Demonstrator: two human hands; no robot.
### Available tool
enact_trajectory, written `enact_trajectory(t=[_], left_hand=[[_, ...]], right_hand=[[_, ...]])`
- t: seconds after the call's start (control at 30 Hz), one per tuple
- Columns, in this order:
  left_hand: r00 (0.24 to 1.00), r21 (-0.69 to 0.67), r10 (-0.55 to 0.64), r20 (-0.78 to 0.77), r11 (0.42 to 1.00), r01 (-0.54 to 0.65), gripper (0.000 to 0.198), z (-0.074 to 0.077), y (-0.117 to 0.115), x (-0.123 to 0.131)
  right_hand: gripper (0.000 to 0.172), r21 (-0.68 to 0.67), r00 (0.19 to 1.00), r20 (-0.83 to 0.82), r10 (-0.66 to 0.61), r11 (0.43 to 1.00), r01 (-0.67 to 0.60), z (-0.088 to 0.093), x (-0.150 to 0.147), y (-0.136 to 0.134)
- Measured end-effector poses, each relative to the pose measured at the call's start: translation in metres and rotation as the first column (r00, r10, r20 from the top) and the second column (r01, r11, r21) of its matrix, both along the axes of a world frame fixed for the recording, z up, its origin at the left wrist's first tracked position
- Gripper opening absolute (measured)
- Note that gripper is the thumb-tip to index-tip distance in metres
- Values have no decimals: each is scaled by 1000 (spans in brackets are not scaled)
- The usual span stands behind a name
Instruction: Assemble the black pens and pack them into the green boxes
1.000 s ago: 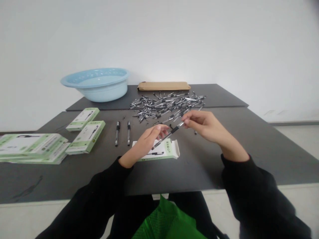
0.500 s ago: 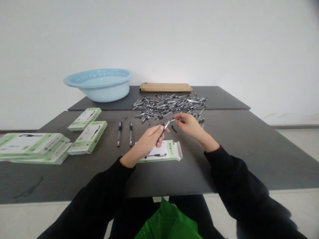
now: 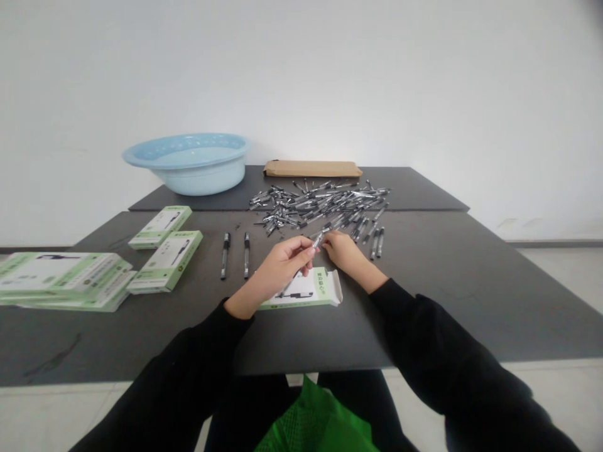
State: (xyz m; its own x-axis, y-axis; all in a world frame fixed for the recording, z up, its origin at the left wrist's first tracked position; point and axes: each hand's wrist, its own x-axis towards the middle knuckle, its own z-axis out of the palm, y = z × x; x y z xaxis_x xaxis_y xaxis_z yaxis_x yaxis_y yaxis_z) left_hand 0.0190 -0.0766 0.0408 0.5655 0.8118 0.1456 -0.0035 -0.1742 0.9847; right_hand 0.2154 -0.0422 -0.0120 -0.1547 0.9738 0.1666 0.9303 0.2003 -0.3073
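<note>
My left hand (image 3: 281, 263) is closed round a black and clear pen (image 3: 315, 242), whose tip points up and to the right. My right hand (image 3: 342, 250) rests low on the dark table (image 3: 424, 295) beside that tip, fingers curled together; what they pinch is too small to name. Both hands hover over a green and white pen box (image 3: 313, 290) lying flat with its flap open. Two single pens (image 3: 234, 252) lie side by side left of my left hand. A heap of loose pens (image 3: 320, 202) lies just beyond my hands.
A light blue basin (image 3: 188, 161) and a brown paper packet (image 3: 311, 168) stand at the back. Two closed pen boxes (image 3: 166, 242) and a stack of larger boxes (image 3: 61, 279) lie at the left. A green mesh bag (image 3: 320, 420) sits below the near edge.
My right hand let go of the pen's upper end, drew back and dropped to the table beside my left hand. My left hand kept the pen and tilted it more upright.
</note>
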Motion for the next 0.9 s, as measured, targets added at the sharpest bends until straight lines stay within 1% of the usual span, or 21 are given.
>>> enact_trajectory(t=[0.1,0.17,0.27,0.33,0.37,0.43,0.5,0.57,0.63,0.7,0.77,0.9], left_hand=[[999,24,-5,-49,1000,6,24,4,-2,-2],[998,25,0,-60,1000,2,24,6,-3,-2],[999,22,13,-47,1000,-12,25,6,-2,-2],[999,14,18,-32,1000,-18,26,5,-2,-1],[999,10,20,-25,1000,-20,28,4,-2,-1],[1000,3,21,-14,1000,-21,30,4,-1,-1],[1000,-1,15,-10,1000,-15,31,3,-1,-1],[1000,-3,11,-10,1000,-11,30,3,-1,-1],[1000,0,10,-11,1000,-10,29,3,-1,-1],[1000,12,7,-9,1000,-7,28,2,0,-2],[1000,33,8,-12,999,-7,27,1,1,-2],[999,85,21,-49,996,-17,26,0,2,-1]], right_hand=[[24,33,999,35,18,999,-19,1,6,-2],[28,99,998,-15,60,993,-58,5,11,-5],[27,250,967,-220,128,966,-70,16,19,-12],[25,343,906,-389,169,939,-27,25,20,-18],[24,368,864,-468,184,930,1,29,20,-21],[24,363,766,-611,200,931,46,36,16,-28],[24,312,652,-732,197,948,64,42,10,-34],[22,262,537,-821,196,964,48,48,4,-39],[20,239,444,-872,208,971,14,53,-1,-43],[18,237,387,-893,228,971,-24,57,-5,-47],[17,235,354,-904,239,970,-55,58,-8,-50],[20,203,328,-918,221,975,-88,55,-11,-50]])
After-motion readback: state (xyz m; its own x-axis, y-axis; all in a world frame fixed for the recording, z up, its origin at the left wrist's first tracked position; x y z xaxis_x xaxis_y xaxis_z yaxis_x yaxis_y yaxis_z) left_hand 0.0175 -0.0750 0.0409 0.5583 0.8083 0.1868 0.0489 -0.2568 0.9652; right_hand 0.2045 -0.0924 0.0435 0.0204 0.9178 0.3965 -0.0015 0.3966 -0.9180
